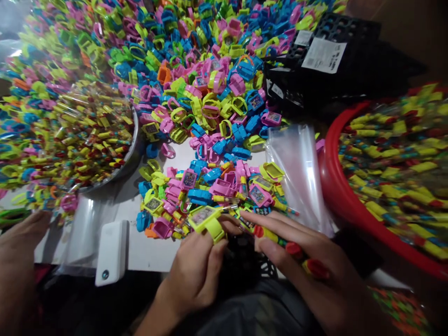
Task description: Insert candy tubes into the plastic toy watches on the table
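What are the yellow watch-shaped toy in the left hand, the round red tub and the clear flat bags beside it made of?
Yellow watch-shaped toy: probably smooth moulded plastic, from its even colour; the strap could be rubbery.
Round red tub: likely plastic, softly shiny, with a smooth, evenly coloured wall.
Clear flat bags: apparently thin, glossy plastic film, being see-through with bright streaks.

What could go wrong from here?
The white device appears to overhang the edge of the table; a bump might drop it.
The right hand holds several red-and-yellow tubes at once; one may slip.
The left hand's yellow toy watch could drop into the nearby pile.
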{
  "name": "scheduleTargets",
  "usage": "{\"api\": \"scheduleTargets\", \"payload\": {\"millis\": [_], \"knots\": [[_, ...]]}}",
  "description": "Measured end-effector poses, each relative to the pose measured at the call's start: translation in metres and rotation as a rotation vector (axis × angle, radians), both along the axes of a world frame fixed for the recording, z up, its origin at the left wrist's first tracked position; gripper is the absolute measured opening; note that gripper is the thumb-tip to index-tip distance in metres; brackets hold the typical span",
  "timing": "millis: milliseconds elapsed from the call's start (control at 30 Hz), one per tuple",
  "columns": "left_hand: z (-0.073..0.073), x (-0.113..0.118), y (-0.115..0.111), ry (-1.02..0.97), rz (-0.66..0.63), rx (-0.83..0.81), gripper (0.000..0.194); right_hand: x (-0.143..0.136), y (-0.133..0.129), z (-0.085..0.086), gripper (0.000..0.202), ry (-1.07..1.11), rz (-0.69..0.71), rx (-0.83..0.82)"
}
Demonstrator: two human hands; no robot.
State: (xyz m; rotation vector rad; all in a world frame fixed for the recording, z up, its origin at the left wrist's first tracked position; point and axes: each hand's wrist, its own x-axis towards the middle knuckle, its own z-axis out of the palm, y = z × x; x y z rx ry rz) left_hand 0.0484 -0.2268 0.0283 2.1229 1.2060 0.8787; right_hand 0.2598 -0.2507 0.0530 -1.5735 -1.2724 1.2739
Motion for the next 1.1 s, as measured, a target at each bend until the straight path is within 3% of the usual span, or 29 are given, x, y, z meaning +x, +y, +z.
{"api": "scheduleTargets", "payload": {"millis": [200,533,733,933,1100], "knots": [[0.007,0.009,0.009,0.251,-0.095,0.294,0.038,-0.002,0.002,0.008,0.032,0.076,0.003,-0.044],[0.014,0.005,0.016,0.483,-0.221,0.409,0.038,0.002,0.0,0.002,0.042,0.087,0.097,-0.175],[0.011,0.007,0.014,0.521,-0.237,0.419,0.032,-0.003,0.007,-0.001,0.027,0.07,0.079,-0.025],[-0.002,0.007,0.022,0.55,-0.222,0.488,0.033,-0.009,0.012,-0.029,0.03,-0.279,0.139,0.244],[-0.003,0.004,0.015,0.479,-0.191,0.469,0.033,-0.009,0.015,-0.028,0.027,-0.327,0.177,0.32]]}}
